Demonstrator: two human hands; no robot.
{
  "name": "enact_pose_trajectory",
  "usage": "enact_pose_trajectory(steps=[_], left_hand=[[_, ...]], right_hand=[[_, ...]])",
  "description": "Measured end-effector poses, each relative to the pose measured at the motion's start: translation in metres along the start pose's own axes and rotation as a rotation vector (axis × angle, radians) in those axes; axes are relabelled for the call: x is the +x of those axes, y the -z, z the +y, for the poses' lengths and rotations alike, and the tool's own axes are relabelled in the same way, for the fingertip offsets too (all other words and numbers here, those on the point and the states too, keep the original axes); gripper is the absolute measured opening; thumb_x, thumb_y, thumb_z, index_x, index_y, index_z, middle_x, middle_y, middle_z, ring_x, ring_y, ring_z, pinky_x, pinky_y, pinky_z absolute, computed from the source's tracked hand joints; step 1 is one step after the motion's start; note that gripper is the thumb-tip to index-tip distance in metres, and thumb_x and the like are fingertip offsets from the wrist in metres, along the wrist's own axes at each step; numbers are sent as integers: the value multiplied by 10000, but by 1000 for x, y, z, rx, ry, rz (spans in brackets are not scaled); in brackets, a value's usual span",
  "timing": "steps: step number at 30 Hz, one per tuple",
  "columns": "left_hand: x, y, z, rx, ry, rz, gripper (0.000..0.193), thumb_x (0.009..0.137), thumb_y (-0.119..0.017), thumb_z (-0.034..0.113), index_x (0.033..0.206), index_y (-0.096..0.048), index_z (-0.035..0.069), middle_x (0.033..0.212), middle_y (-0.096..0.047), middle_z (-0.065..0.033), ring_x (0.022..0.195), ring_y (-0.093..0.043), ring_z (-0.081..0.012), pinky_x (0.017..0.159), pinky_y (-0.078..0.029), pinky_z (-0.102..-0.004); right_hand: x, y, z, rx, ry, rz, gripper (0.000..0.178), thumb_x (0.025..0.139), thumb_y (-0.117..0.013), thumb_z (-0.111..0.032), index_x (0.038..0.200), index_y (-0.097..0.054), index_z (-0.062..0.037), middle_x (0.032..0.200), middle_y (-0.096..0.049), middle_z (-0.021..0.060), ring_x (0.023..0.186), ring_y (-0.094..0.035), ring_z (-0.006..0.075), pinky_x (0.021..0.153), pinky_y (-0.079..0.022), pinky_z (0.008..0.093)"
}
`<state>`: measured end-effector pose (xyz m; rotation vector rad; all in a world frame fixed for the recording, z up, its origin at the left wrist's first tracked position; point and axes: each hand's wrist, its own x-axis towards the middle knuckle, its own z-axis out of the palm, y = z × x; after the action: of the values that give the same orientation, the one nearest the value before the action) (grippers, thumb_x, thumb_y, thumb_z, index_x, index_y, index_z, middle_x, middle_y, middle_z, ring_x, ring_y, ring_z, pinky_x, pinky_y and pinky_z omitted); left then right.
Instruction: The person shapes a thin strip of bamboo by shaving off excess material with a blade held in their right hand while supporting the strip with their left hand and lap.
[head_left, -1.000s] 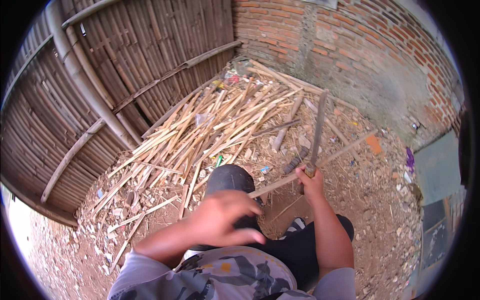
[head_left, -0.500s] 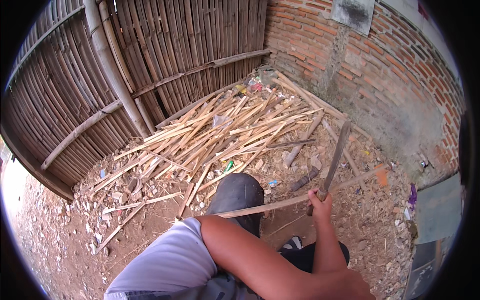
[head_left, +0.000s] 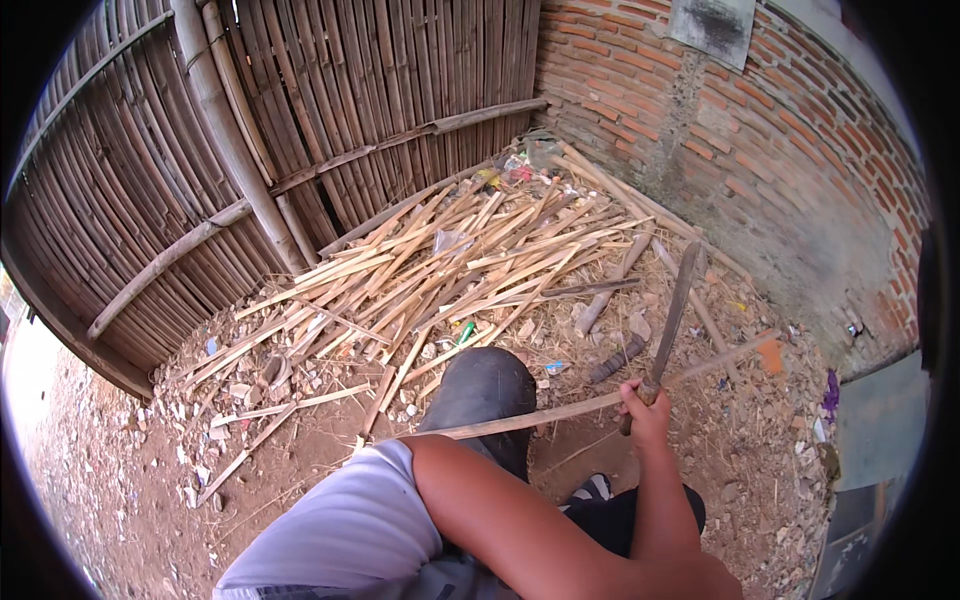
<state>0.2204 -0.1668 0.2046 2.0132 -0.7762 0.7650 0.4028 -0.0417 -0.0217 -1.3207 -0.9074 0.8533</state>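
Note:
My right hand (head_left: 648, 408) is closed round the handle of a long machete (head_left: 674, 318). Its dark blade points up and away from me, the tip near the bamboo at the wall's foot. Behind the hand, a long flat wooden strip (head_left: 560, 409) slants from beside my dark-clad knee (head_left: 489, 385) up to the right. The strip meets the machete near the handle; whether they touch I cannot tell. A bare arm (head_left: 500, 505) with a light grey sleeve (head_left: 350, 520) crosses the lower middle and covers the strip's near end. My left hand does not show.
A wide heap of split wooden strips (head_left: 430, 270) lies ahead on littered ground. Beyond it stand a bamboo fence (head_left: 400, 80) and a brick wall (head_left: 800, 150). Grey panels (head_left: 880, 425) lean at the right. A short dark log (head_left: 618, 358) lies near the machete.
The whole view has shifted slightly, so the ground and heap sit a little further right. The grip on the machete looks the same, and the strip keeps its slant.

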Motion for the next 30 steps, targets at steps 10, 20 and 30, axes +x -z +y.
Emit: enact_pose_trajectory(steps=[10,20,30], left_hand=[[-18,-15,-15,-203,64,98,451,949,-646,427,1033,-663,-16,909,-668,-179,824,-668,-319,704,-523,-418],[-84,48,-17,78,320,214,469,876,-732,471,1057,-637,48,883,-655,-105,790,-687,-302,681,-543,-396],[-266,64,37,1178,1323,214,635,723,-867,483,1105,-604,50,1040,-627,-157,996,-632,-378,836,-515,-475]], right_hand=[[0,-2,-2,-1,-12,10,179,867,-787,-113,947,-648,-35,730,-612,3,607,-567,96,580,-453,258],[-6,5,-13,-39,-30,-9,199,862,-802,-153,947,-659,-42,751,-624,0,627,-570,93,598,-459,267],[-5,-5,-12,-92,-19,-32,244,868,-804,-223,985,-696,-38,773,-630,-10,682,-569,89,636,-460,278]])
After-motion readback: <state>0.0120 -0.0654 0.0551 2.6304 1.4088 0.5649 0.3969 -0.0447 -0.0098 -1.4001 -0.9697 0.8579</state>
